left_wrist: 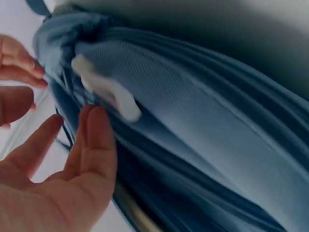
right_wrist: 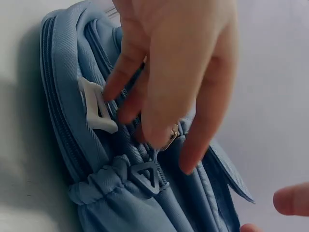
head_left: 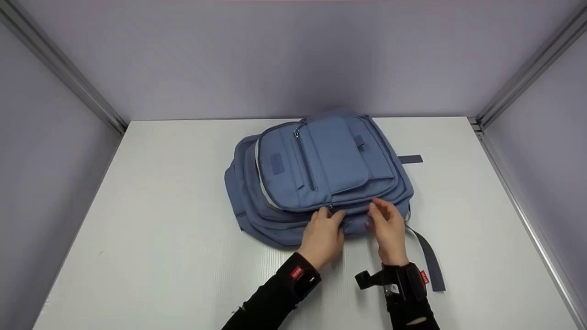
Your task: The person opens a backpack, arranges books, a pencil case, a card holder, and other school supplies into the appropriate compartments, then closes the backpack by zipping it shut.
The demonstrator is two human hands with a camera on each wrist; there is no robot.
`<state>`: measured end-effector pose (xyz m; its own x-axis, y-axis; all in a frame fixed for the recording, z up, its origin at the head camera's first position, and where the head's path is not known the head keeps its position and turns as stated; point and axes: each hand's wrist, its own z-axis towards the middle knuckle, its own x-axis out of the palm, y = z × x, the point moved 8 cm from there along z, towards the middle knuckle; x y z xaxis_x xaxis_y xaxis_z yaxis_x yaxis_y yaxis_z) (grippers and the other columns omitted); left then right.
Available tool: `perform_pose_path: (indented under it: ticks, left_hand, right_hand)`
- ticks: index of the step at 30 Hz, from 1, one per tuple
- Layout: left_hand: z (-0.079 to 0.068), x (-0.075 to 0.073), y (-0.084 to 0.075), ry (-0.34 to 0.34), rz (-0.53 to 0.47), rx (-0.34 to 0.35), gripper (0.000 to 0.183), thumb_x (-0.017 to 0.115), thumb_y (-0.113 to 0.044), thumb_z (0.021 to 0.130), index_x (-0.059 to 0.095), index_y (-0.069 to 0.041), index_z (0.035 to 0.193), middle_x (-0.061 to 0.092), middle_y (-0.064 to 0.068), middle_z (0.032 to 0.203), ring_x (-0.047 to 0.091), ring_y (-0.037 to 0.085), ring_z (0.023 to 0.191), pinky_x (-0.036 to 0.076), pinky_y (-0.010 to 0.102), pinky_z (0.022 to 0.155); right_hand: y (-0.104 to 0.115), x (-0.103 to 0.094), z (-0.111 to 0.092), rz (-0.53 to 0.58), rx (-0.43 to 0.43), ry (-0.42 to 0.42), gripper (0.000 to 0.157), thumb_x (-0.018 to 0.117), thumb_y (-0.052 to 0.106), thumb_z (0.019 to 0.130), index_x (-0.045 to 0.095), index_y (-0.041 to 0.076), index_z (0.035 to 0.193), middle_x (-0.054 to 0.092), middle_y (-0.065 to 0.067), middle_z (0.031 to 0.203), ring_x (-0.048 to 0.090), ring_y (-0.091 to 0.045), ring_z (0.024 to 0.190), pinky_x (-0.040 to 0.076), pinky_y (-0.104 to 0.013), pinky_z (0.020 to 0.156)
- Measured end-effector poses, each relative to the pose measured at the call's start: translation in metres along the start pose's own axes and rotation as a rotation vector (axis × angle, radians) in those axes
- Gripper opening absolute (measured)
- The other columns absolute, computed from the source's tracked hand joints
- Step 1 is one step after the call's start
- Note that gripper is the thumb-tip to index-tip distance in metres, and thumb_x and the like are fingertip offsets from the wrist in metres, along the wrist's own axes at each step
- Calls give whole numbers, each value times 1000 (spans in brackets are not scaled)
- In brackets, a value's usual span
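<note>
A blue backpack (head_left: 339, 158) lies front side up. At its near side my left hand (head_left: 323, 236) has its fingertips right at the zipper seam. The right wrist view shows this left hand's (right_wrist: 178, 72) thumb and fingers spread around a gold-coloured zipper pull (right_wrist: 172, 137). A blue triangular pull tab (right_wrist: 146, 178) hangs just below. My right hand (head_left: 389, 231) is beside the near lower side of the bag, its thumb and fingertips apart with nothing between them. Close to the left hand's fingertips, a white plastic loop (left_wrist: 108, 92) sticks out of the bag's side.
Beneath the bag is a white table (head_left: 169, 206), with pale panels (head_left: 293, 59) behind it and at both sides. A dark strap (head_left: 431, 263) trails from the bag beside the right wrist. Another strap end (head_left: 411, 159) sticks out to the right.
</note>
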<state>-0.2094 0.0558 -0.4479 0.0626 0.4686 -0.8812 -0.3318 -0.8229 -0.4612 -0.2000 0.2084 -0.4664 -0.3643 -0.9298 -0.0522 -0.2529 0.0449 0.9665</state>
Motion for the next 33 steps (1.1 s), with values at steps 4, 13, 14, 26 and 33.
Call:
perform_pose_path:
  ticks: [4,13,14,26,33]
  left_hand:
    - [5,4,-4,-63,106,12,26,70,-17,88,70,-10,113,64,13,102,62,25,88,56,35,73]
    - [6,2,-1,-229,199,7,15,73,-9,82,69,-2,96,68,13,93,65,26,80,58,35,69]
    - [5,1,0,-259,209,14,17,73,-5,79,67,-3,95,68,12,90,65,26,77,57,35,67]
    - [-3,-15,7,-440,255,43,32,78,-2,68,58,-2,92,67,9,79,64,23,66,55,33,59]
    - [-20,-28,27,-590,330,79,35,73,5,62,53,-2,89,59,4,58,58,20,47,46,33,42]
  right_hand:
    - [-5,3,3,11,3,-2,38,51,10,102,50,-9,134,60,-4,107,55,-2,86,50,-19,72]
    - [-9,15,10,-24,-19,43,41,51,8,101,48,-6,140,60,-6,108,55,-4,82,49,-18,69]
    - [-9,18,11,-18,-19,46,41,51,7,101,48,-6,140,60,-6,107,56,-4,82,50,-17,69]
    - [-7,28,40,47,-3,-106,11,61,-9,89,54,-8,98,55,1,64,61,-4,55,55,-16,56]
    - [-8,26,47,169,19,-78,16,57,-15,86,48,-2,88,54,0,64,62,-9,55,57,-21,57]
